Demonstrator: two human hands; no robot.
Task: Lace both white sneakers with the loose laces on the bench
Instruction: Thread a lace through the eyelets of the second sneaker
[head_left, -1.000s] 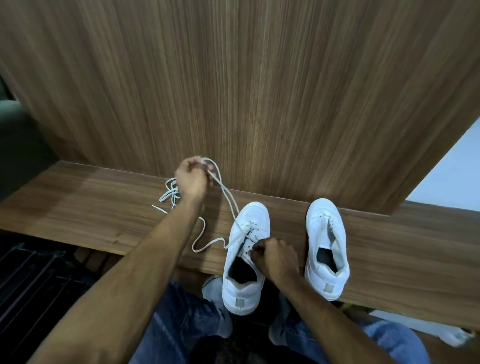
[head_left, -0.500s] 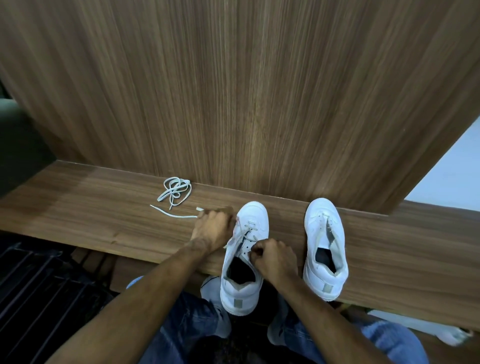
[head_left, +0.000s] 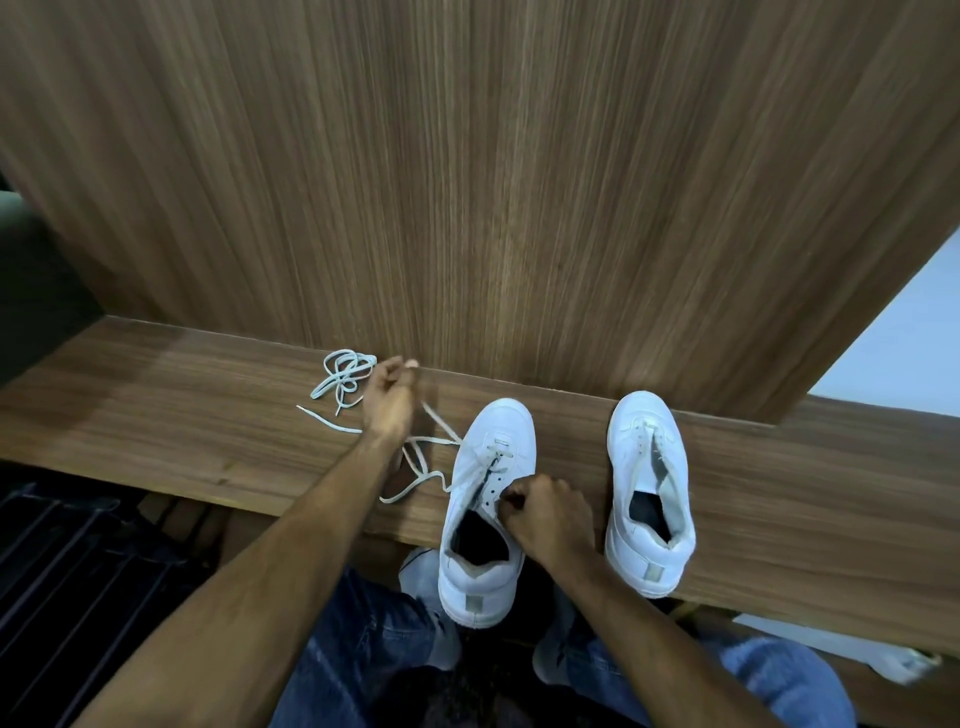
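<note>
Left shoe (head_left: 485, 512) stands on the bench (head_left: 156, 415), toe to the wall panel (head_left: 467, 182), long axis running away from the person. The lace (head_left: 426, 457) leaves its lower eyelets and runs up-left to the left hand (head_left: 388, 402), which pinches it, though the fingertips blur. Right hand (head_left: 548, 517) is curled on the shoe's eyelet flap. Spare lace (head_left: 343, 379) is bunched left of the shoe; right shoe (head_left: 649, 493) is unlaced. No readable writing.
</note>
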